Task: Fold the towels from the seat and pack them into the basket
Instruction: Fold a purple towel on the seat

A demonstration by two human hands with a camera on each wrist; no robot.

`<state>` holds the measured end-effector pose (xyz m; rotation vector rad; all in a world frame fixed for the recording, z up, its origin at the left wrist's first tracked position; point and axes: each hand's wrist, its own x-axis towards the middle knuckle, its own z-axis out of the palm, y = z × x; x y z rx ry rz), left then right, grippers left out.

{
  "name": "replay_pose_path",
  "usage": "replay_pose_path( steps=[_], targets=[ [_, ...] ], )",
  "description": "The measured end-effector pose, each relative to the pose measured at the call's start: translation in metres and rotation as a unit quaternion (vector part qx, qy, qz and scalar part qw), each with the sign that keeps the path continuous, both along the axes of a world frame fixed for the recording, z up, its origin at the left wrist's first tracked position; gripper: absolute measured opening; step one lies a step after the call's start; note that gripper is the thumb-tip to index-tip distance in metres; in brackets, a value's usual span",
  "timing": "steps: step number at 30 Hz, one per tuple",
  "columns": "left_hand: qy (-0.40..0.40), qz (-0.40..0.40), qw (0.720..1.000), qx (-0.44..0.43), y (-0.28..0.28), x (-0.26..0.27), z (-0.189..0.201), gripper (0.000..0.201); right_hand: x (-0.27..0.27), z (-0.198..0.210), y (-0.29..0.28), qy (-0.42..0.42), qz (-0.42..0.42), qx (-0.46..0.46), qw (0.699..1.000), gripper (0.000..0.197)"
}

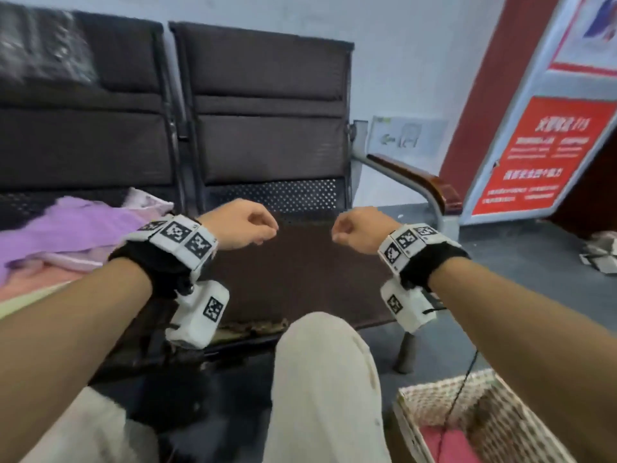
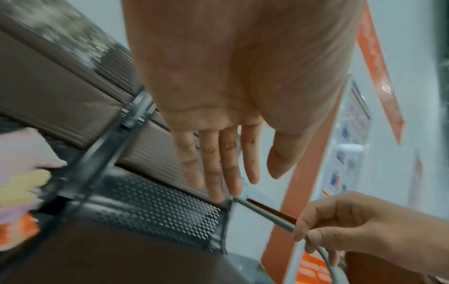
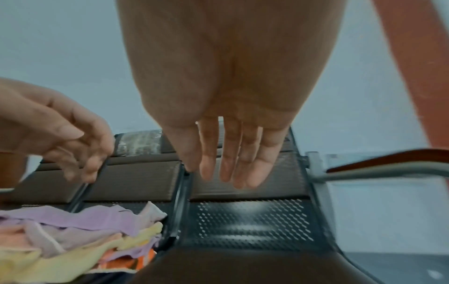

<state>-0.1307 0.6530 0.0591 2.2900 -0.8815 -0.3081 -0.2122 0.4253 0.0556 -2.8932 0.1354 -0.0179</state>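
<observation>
Dark padded seat (image 1: pixel 293 262) with a perforated metal back strip; its cushion lies bare beneath both hands. Crumpled soft towels (image 1: pixel 66 235), purple, pink and yellow, heap on the adjoining seat at its left edge. Woven basket (image 1: pixel 500 406) stands on the floor, holding pink cloth. Left hand (image 1: pixel 238 225) and right hand (image 1: pixel 362 228) hover apart, fingers relaxed, holding nothing.

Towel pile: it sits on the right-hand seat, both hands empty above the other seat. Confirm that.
Not quite. The head view shows the towel pile on the left-hand seat, not the right. The left hand and right hand are indeed empty, above the other seat.
</observation>
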Motion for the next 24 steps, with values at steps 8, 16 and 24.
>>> replay_pose_path(
  steps=[8, 16, 24],
  targets=[
    [0.005, 0.209, 0.977, -0.046, 0.163, 0.057, -0.051, 0.01, 0.124, 0.006, 0.134, 0.019, 0.144, -0.022, 0.989, 0.021],
    [0.008, 0.268, 0.957, 0.112, 0.235, 0.1, -0.104, 0.024, 0.197, -0.081, 0.218, 0.091, 0.248, 0.026, 0.964, 0.023],
    [-0.159, 0.47, 0.86, 0.123, 0.264, 0.133, -0.112, 0.053, 0.244, -0.127, 0.283, 0.064, 0.27, 0.122, 0.953, 0.029]
  ],
)
